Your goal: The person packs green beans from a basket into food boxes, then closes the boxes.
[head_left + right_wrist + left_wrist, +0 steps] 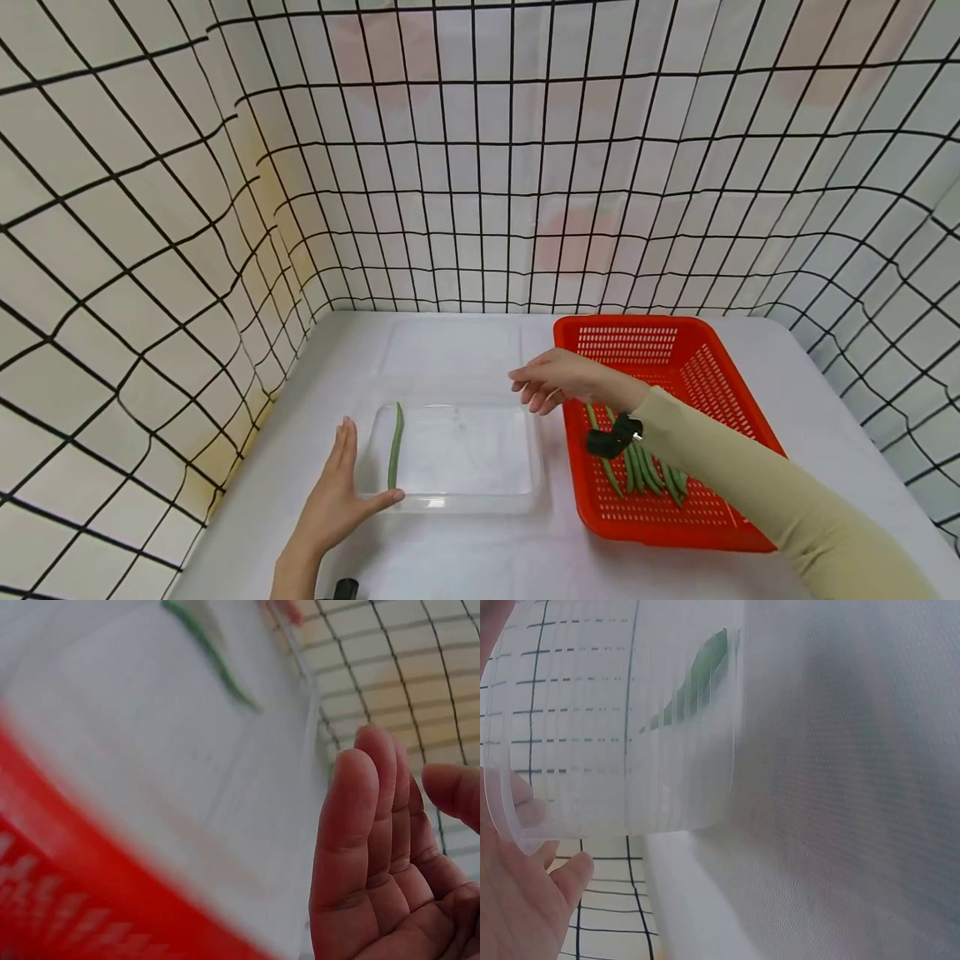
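Note:
A clear plastic container (468,503) stands on the white table, with one green bean (396,446) lying along its left side. My left hand (337,500) rests against the container's near left corner, thumb and fingers spread; in the left wrist view the fingers lie by its rim (525,832). My right hand (551,382) is in the air between the container and a red basket (716,500), holding nothing, its fingers loosely bent. Several green beans (645,467) lie in the basket, partly hidden under the right forearm.
A flat clear lid (453,346) lies on the table behind the container. Black wire mesh (472,192) walls off the back and both sides. The right sleeve (750,467) crosses over the basket.

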`<action>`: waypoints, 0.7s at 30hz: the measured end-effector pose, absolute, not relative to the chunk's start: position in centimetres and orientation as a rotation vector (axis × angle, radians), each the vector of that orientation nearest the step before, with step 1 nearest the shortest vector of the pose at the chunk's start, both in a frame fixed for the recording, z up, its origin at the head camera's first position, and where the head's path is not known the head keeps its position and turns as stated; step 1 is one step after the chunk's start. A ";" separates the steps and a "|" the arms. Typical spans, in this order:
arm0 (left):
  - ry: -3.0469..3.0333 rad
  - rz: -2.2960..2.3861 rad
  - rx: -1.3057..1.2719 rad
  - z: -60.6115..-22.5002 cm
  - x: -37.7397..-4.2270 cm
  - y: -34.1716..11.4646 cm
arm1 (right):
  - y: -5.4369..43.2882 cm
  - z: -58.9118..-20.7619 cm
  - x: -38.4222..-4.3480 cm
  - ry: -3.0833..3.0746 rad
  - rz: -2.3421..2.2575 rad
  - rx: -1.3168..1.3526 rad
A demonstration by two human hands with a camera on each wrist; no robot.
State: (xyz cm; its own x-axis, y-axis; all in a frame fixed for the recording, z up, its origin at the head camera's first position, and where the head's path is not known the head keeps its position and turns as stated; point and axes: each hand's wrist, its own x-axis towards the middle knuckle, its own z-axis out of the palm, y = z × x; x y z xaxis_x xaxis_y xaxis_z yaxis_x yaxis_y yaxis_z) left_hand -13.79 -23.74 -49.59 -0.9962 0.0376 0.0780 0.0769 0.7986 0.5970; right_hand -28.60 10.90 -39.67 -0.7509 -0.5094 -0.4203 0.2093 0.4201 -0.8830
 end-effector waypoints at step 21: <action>-2.913 -0.955 -0.111 -49.5 -13.6 -23.5 | 28.0 -44.7 -26.5 2.552 -0.835 -0.158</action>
State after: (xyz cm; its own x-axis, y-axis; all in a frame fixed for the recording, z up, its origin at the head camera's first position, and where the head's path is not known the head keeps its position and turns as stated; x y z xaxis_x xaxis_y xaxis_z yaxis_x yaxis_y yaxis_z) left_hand -13.61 -23.49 -49.51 -0.9947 0.0457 0.0924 0.0915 0.8037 0.5880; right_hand -26.53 27.98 -44.71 -0.8929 -0.2416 -0.3799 0.0297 0.8104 -0.5852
